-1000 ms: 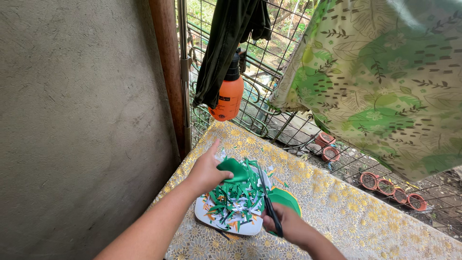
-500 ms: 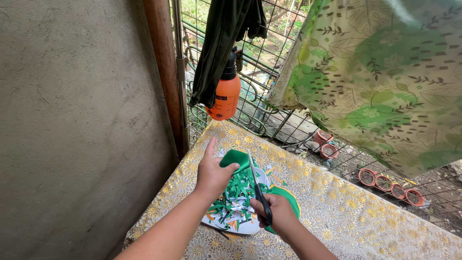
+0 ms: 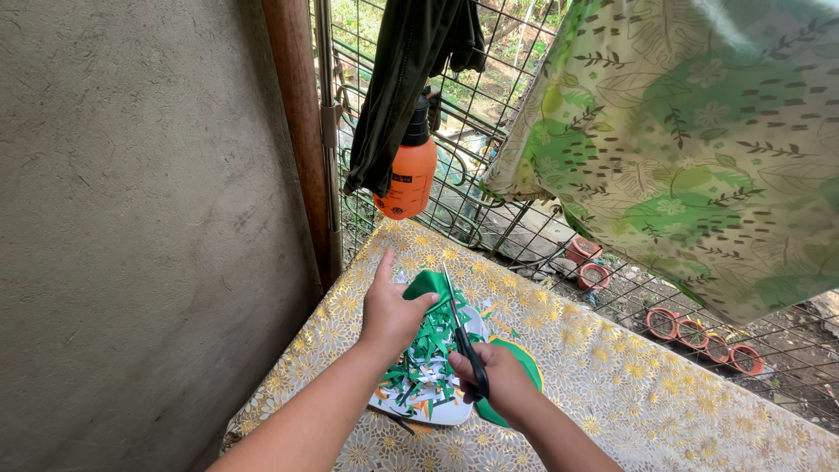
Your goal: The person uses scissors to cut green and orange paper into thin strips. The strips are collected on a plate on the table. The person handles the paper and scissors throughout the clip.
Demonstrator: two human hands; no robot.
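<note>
The left hand (image 3: 391, 313) pinches a green paper piece (image 3: 426, 285) over the white plate (image 3: 428, 409) on the counter (image 3: 612, 385), the right hand (image 3: 495, 378) grips scissors (image 3: 461, 332) that seem to cut it, and many strips (image 3: 419, 367) already lie there.

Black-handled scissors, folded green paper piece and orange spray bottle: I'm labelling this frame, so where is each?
Black-handled scissors (image 3: 465, 341), head view: on the blades' pivot above the right hand.
Folded green paper piece (image 3: 426, 284), head view: on its flat face by the left thumb.
Orange spray bottle (image 3: 407, 179), head view: on its orange body.
</note>
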